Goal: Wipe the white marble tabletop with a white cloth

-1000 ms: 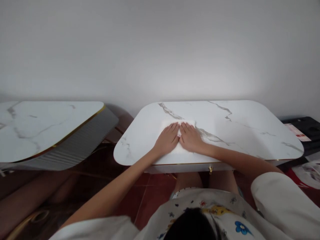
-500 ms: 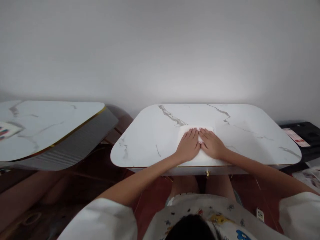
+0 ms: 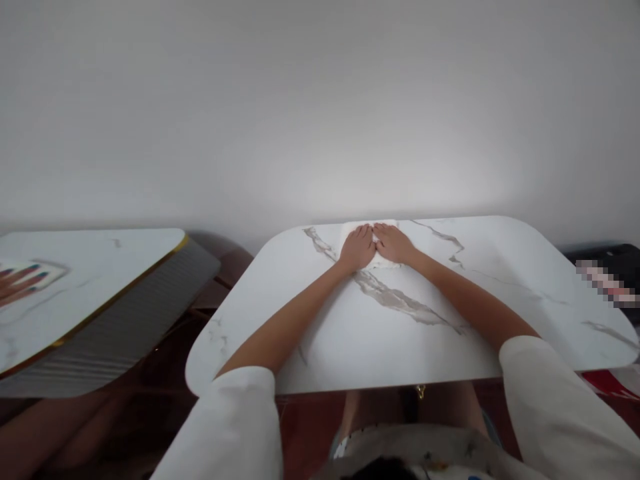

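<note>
A folded white cloth point(image 3: 386, 263) lies flat near the far edge of the white marble-patterned table point(image 3: 320, 347). My left hand point(image 3: 359, 247) rests palm down on its left part, fingers stretched forward. Beside it, my right hand point(image 3: 394, 244) presses flat on the right part, with the thumbs nearly touching. Both hands cover much of the cloth, and its rim shows around them. Both arms reach out straight across the tabletop.
A second marbled table point(image 3: 125, 280) with a gold edge and ribbed side stands at the left. Another person's hand point(image 3: 20, 283) lies on a white cloth there. A plain wall point(image 3: 320, 113) rises behind, and a dark object point(image 3: 617, 257) sits at the right.
Both my hands and the cloth have slid forward from near the table's front edge to its far edge. At the left, the other person's hand has come into view.
</note>
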Demonstrator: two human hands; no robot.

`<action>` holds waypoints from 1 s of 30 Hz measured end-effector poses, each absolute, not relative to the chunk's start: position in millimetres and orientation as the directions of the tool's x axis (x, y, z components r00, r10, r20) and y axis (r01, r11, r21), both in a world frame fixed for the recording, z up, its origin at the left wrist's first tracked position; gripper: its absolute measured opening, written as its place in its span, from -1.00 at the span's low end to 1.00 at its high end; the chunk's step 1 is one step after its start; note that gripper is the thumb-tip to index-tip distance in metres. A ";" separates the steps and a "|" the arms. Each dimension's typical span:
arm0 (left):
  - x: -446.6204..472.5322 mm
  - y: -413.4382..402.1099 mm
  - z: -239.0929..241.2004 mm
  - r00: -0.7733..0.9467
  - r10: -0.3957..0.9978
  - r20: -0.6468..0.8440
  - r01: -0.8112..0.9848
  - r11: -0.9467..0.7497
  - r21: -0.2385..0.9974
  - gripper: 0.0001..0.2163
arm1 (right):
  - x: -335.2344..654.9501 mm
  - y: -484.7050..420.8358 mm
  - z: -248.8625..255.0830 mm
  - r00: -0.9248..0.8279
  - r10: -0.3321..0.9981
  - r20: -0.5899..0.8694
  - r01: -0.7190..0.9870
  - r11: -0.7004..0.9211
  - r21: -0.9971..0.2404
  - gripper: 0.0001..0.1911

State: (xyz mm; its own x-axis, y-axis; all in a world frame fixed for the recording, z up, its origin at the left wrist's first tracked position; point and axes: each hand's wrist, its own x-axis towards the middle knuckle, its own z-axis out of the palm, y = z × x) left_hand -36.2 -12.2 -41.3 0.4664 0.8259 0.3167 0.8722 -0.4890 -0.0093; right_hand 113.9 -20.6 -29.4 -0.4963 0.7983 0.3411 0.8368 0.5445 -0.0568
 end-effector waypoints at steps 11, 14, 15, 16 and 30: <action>25.1 44.5 -33.4 0.617 0.715 0.327 0.764 -0.644 -0.035 -0.55 | 165.7 10.1 -33.0 -0.330 0.865 0.378 0.933 0.360 -0.009 -0.47; 38.3 27.2 -34.9 0.653 0.680 0.332 0.727 -0.686 -0.027 -0.54 | 180.0 -12.9 -39.4 -0.288 0.865 0.410 0.947 0.321 -0.012 -0.46; 41.6 18.9 -35.4 0.664 0.669 0.334 0.716 -0.698 -0.025 -0.54 | 183.7 -22.5 -41.3 -0.277 0.866 0.416 0.950 0.312 -0.016 -0.46; 44.4 9.8 -35.5 0.673 0.660 0.334 0.705 -0.708 -0.023 -0.54 | 186.7 -32.8 -43.0 -0.267 0.867 0.421 0.953 0.303 -0.020 -0.46; 13.4 -164.7 -27.0 0.654 0.715 0.247 0.724 -0.686 0.071 -0.50 | 161.9 -204.3 -31.0 -0.304 0.896 0.323 0.936 0.344 -0.072 -0.42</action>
State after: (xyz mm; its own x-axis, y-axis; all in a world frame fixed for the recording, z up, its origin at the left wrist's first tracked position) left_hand 13.4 -164.7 -27.0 0.6539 0.7150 0.2473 0.7237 -0.6864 0.0710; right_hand 161.9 -204.3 -31.0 -0.3042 0.8961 0.3234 0.9363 0.3438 -0.0720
